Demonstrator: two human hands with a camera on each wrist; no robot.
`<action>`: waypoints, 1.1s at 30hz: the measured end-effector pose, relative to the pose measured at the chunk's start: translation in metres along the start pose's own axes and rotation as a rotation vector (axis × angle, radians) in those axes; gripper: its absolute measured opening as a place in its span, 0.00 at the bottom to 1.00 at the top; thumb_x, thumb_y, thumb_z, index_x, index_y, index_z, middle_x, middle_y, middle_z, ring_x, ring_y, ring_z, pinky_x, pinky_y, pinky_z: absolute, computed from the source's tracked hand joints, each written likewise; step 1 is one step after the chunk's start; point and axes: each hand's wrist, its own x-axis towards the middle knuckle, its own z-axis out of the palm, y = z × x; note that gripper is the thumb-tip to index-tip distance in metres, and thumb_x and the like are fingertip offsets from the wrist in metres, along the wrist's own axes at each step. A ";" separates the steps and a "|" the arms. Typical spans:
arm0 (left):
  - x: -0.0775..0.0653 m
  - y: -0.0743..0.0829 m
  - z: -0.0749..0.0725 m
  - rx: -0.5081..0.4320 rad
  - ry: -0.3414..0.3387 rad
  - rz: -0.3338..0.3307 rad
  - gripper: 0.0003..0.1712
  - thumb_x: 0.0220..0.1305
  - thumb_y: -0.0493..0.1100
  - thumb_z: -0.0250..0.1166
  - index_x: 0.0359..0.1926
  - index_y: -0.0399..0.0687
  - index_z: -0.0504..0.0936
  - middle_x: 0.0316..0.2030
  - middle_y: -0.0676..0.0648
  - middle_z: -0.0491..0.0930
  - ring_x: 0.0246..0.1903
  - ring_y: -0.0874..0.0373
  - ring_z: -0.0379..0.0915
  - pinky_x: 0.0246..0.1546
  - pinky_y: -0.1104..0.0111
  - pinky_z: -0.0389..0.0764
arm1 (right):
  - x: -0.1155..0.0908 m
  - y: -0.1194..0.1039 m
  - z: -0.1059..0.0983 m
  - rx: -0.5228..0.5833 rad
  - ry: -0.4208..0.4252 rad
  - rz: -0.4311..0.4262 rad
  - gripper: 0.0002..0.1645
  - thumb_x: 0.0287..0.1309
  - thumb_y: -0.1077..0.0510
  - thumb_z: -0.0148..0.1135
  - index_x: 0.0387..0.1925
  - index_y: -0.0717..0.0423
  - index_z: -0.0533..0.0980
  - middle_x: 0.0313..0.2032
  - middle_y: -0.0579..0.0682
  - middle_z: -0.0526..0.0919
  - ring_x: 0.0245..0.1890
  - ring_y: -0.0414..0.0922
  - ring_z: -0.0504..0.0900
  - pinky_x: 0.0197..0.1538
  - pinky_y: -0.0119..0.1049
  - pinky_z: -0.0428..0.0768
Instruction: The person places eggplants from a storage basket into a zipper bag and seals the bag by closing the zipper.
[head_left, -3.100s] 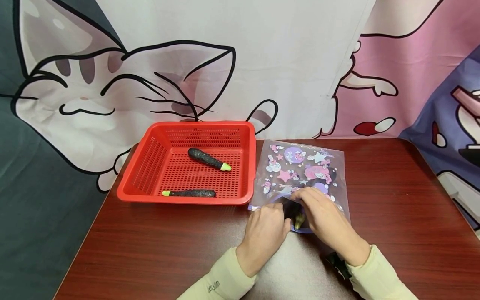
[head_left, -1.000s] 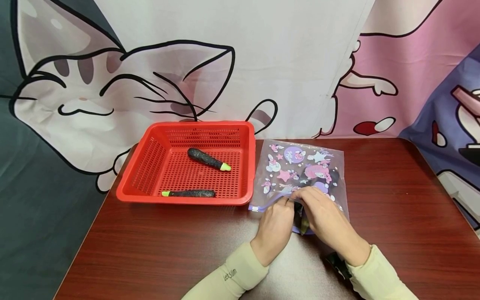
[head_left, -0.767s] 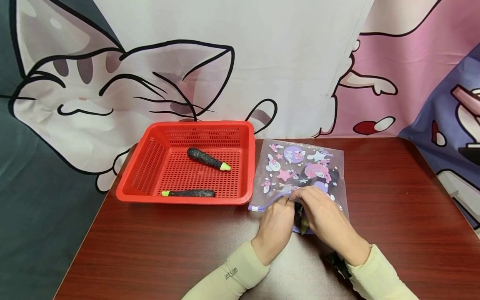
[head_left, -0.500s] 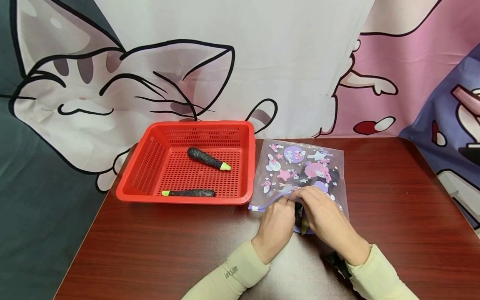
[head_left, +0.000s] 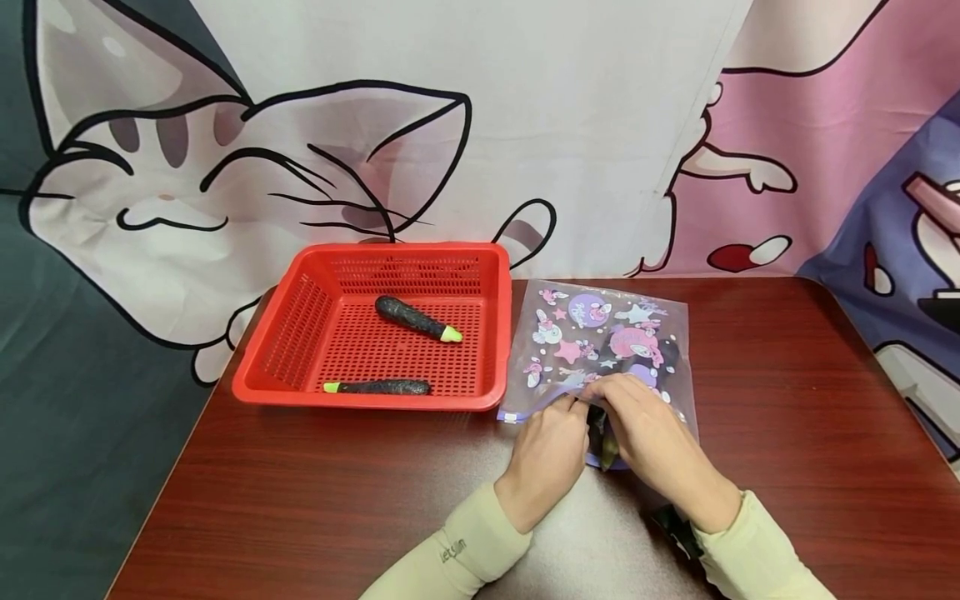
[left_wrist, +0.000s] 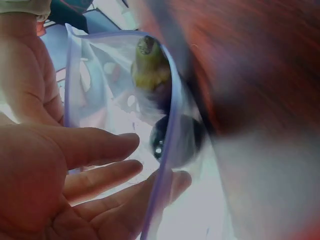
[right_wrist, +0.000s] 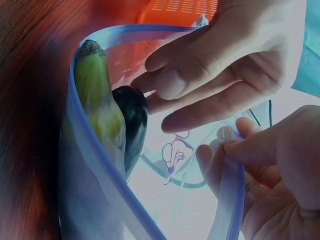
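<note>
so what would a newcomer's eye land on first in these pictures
Probably the big smiling cat printed on the cloth behind the table. The bright red basket also stands out on the table, with two dark vegetables lying in it. Right of it lies the clear patterned bag, its edge pinched by the right hand and the left hand partly inside its opening.

Dark lettering point(head_left: 453, 551) stands on the pale yellow-green left sleeve point(head_left: 480, 536), at 6 o'clock in the head view, running up toward 2 o'clock. It looks like one run, "Letsslim", opening with a capital L; folds in the fabric warp the middle letters, so the exact spelling is unsure. On the slider zip bag point(head_left: 573, 337), at 4 o'clock, a purple disc point(head_left: 589, 311) near its 12 o'clock edge bears white marks too small to read.
</note>
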 end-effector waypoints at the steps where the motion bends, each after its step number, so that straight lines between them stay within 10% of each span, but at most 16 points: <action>1: 0.000 0.000 -0.001 0.001 -0.005 0.000 0.11 0.56 0.37 0.69 0.42 0.45 0.86 0.35 0.53 0.83 0.29 0.58 0.83 0.24 0.67 0.80 | 0.000 0.000 0.000 0.000 0.001 -0.001 0.21 0.52 0.80 0.61 0.43 0.58 0.77 0.42 0.46 0.81 0.45 0.45 0.80 0.51 0.37 0.74; 33: 0.003 -0.012 -0.063 -0.121 -0.099 0.014 0.09 0.64 0.48 0.68 0.40 0.52 0.89 0.34 0.56 0.87 0.30 0.60 0.85 0.28 0.66 0.80 | -0.001 0.001 0.001 0.008 -0.003 -0.007 0.20 0.52 0.80 0.62 0.43 0.59 0.77 0.42 0.47 0.81 0.44 0.44 0.80 0.48 0.38 0.76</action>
